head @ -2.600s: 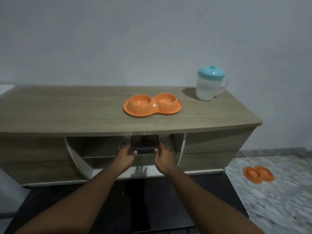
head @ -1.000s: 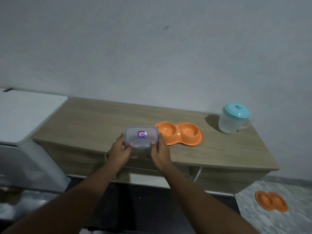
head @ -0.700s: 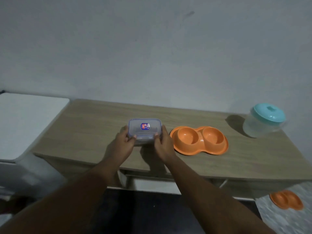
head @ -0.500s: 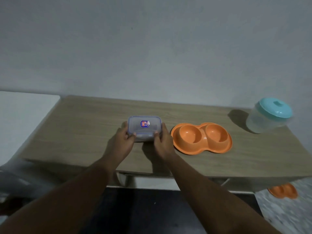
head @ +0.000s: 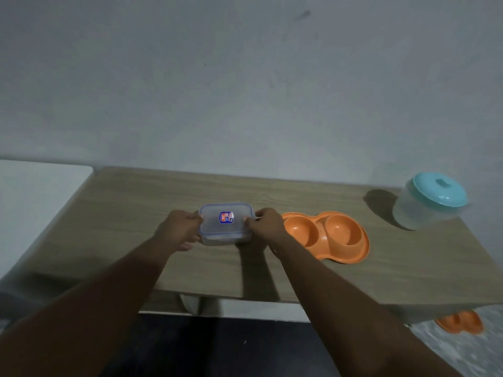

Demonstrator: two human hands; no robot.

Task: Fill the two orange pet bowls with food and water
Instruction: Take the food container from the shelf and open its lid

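Orange pet bowls (head: 321,232) are the business, a joined pair moulded in one piece, sitting on the cabinet top (head: 122,219); now from the near side out; two bare forearms reach forward over a dark floor mat (head: 217,346); low on the right, on the pale marbled floor (head: 462,357), a second orange double bowl (head: 460,325) peeks out, partly hidden behind the cabinet's front corner; up on the wood, the left hand (head: 178,229) grips the left end of a small clear food box (head: 225,229), fingers curled round its side; the right hand (head: 268,223) grips the right end the same way, fingertips at the lid's edge; the box sits flat on the wood between them, its blue-rimmed lid on and a little red and blue sticker (head: 226,217) on top; what lies inside I cannot make out; just beside the right hand, close but whether touching I cannot tell, come the bowls on the cabinet, both hollows showing bare orange plastic; farther right and back, well apart from the bowls, a clear water jug (head: 419,213) with a teal lid (head: 439,193) stands upright near the cabinet's right end, throwing a shadow to its left; off to the far left, a white surface (head: 35,200) butts against the cabinet; behind it all, a plain grey wall (head: 245,91).
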